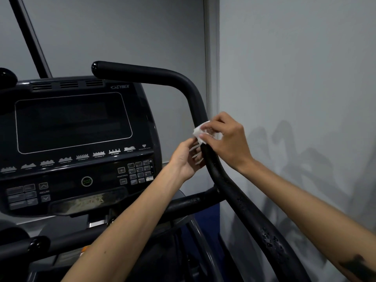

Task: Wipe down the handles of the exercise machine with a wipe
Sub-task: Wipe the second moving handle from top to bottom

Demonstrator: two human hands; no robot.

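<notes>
Both forearms reach up to the right handle (pixel 218 171): the right hand (pixel 227 142) curls its fingers (pixel 209 137) round the one white wipe (pixel 200 132) pressed on the bar, while the left hand (pixel 186 159) pinches its lower edge. One console (pixel 73 139) sits left; a wall (pixel 295 78) stands close beside the handle.

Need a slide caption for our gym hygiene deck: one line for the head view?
Both hands wrap a white wipe around the machine's wet right handle.
</notes>
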